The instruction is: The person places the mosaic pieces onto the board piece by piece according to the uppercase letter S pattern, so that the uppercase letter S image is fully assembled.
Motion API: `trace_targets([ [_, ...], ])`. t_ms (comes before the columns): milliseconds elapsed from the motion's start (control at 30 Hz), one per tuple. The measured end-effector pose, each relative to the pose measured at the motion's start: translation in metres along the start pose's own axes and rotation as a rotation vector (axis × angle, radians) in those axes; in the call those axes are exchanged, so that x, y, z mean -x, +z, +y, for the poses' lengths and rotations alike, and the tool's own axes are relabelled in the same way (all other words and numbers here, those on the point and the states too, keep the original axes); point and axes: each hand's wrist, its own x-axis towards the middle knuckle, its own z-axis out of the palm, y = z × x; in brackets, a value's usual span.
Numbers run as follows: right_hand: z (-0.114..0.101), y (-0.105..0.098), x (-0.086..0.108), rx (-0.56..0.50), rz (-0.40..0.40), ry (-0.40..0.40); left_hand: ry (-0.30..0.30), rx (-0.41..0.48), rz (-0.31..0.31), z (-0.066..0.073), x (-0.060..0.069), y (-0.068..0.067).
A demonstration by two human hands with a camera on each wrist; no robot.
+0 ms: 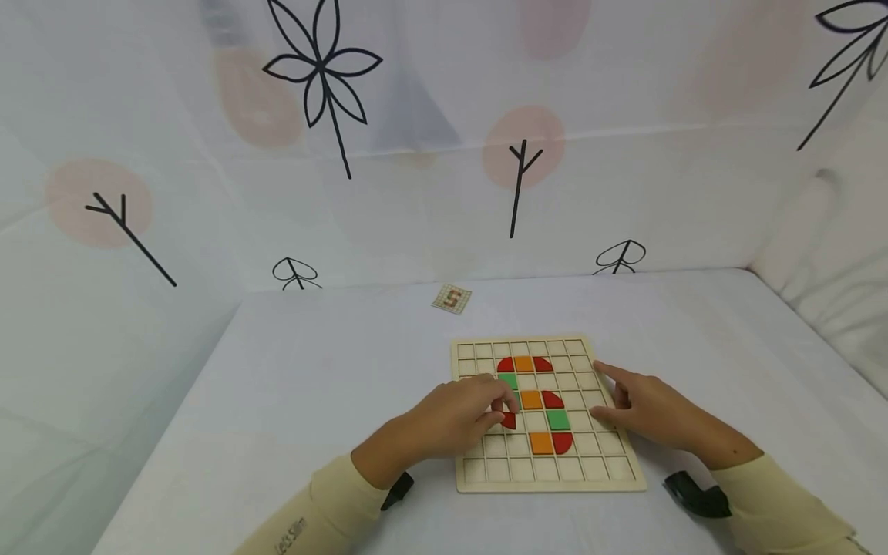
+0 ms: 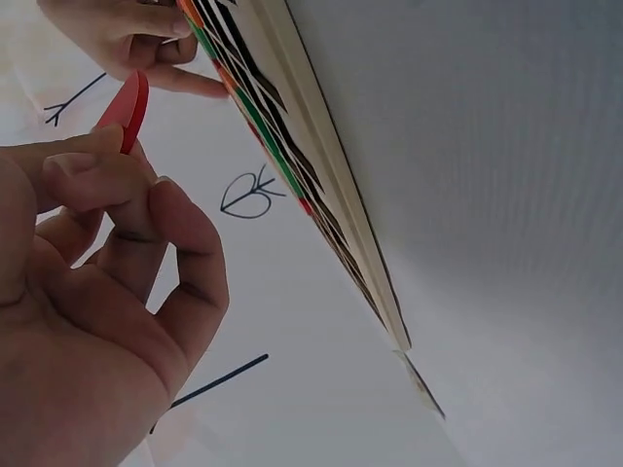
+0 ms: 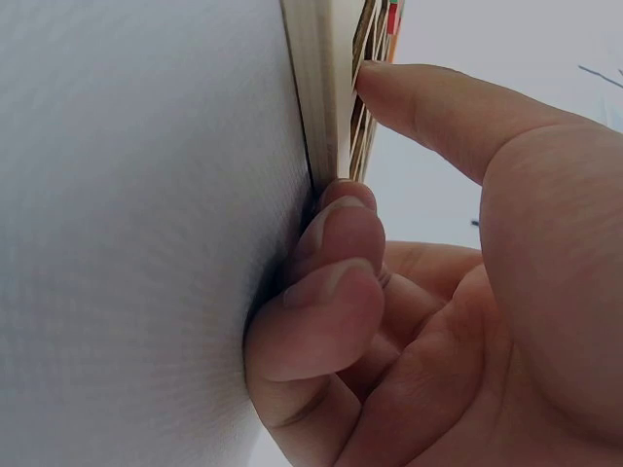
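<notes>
A wooden grid board (image 1: 548, 470) lies on the white-covered table, with red rounded tiles, orange square tiles (image 1: 530, 399) and green square tiles (image 1: 558, 419) set in a winding figure. Over its left part, my left hand (image 1: 454, 416) pinches a red rounded tile (image 2: 125, 109) between thumb and fingertips, held above the board. My right hand (image 1: 652, 408) rests at the board's right edge. Its index finger stretches along that edge and the thumb touches the top; the right wrist view has the other fingers (image 3: 331, 321) curled beside the board's side. The left hand hides some cells.
Behind the board lies a small pattern card (image 1: 452, 298) printed with a similar figure on a grid. Dark straps (image 1: 697, 496) show at both wrists. A white cloth with plant drawings hangs behind the table.
</notes>
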Motion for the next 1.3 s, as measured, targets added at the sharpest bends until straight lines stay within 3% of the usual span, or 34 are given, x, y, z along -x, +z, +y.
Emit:
trace_targets([
  [400, 0.001, 0.0, -0.001, 0.004, -0.014, 0.019, -0.036, 0.045, -0.051, -0.005, -0.002, 0.009],
  [700, 0.001, 0.0, -0.001, -0.015, -0.022, 0.025, -0.031, 0.047, -0.103, -0.003, -0.002, 0.01],
  [1300, 0.001, -0.001, -0.001, -0.016, -0.024, 0.011, -0.022, -0.047, -0.058, 0.006, -0.009, 0.015],
])
